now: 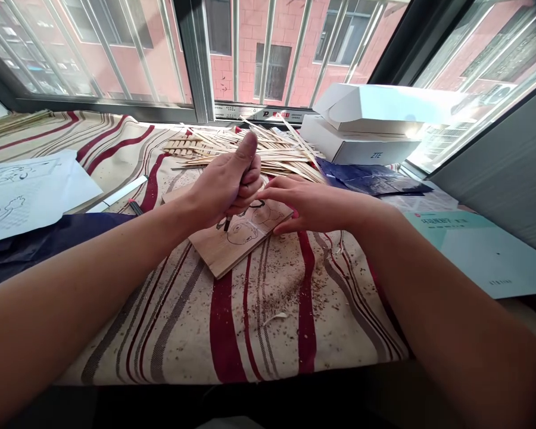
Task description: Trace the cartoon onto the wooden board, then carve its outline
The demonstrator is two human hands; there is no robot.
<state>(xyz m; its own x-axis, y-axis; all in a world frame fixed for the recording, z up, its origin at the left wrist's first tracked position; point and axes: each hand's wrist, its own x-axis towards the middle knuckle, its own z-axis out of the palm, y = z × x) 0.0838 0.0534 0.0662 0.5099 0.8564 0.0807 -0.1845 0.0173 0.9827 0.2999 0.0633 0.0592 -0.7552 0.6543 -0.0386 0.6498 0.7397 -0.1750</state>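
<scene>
A left hand [226,190] clenches a short carving tool [227,224] in a tight fist, thumb raised, its tip held low at a wooden board [209,244] bearing a drawn cartoon head. The right hand [315,204], fingers spread, steadies the board's far right edge. Wood shavings [281,298] lie scattered on the striped cloth [232,345] near the board; a heap of thin wooden sticks [250,158] lies beyond.

A pale wooden board [245,241] is lying at an angle at centre frame, showing a drawn cartoon head [245,226] with a dark curved stroke near its upper end. A small carving tool [227,224] is pointing down at the drawing from the fist of the left hand [226,185], while the right hand [306,202] is resting its fingers at the board's right edge.
</scene>
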